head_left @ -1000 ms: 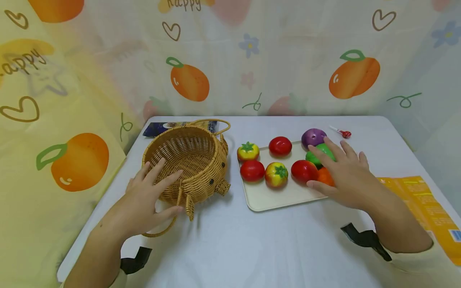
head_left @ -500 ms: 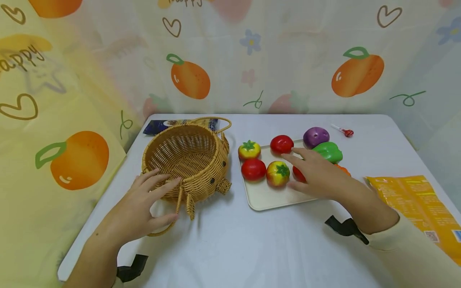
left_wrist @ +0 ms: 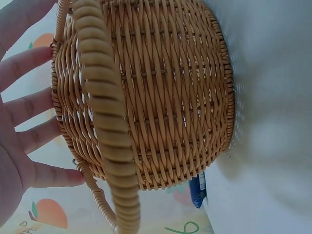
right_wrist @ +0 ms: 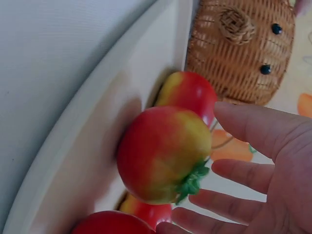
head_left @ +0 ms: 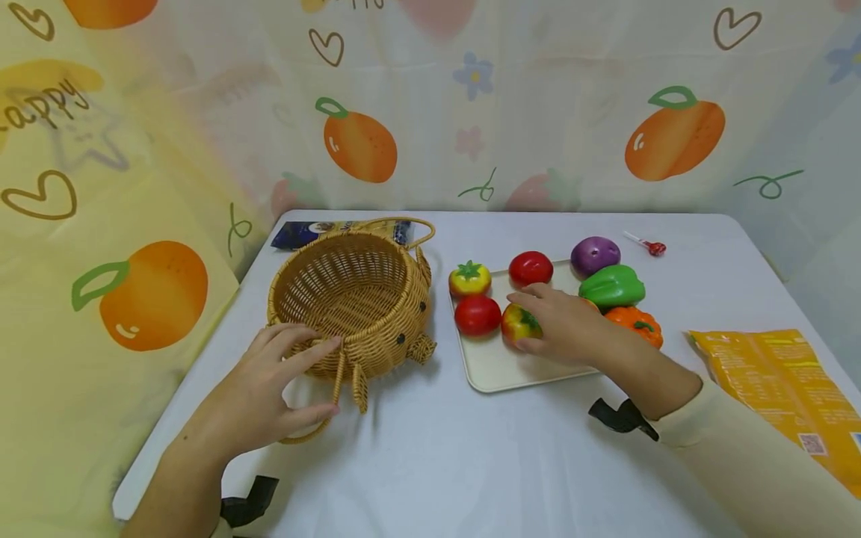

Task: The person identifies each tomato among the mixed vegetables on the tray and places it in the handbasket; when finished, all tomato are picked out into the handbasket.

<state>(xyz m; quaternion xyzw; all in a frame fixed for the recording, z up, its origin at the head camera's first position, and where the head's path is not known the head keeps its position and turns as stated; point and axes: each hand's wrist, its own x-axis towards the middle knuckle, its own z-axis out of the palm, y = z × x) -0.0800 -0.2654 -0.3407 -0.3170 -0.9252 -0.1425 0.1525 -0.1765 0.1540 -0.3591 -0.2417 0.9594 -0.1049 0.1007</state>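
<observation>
Left hand (head_left: 255,392), fingers extended, meets the basket (head_left: 386,332); right hand (head_left: 572,325), fingers loosely spread, flanks a red-yellow fruit (right_wrist: 161,153), contact unclear.

Tray (head_left: 491,368) on table (head_left: 430,463)
Round the tray: basket (head_left: 380,347) at nine o'clock, blue pack (head_left: 299,235) ten, lollipop (head_left: 654,247) two, yellow pack (head_left: 773,388) four.

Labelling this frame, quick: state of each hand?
Left hand: open, fingertips at the basket rim.
Right hand: open by the red-yellow fruit, not gripping it.
</observation>
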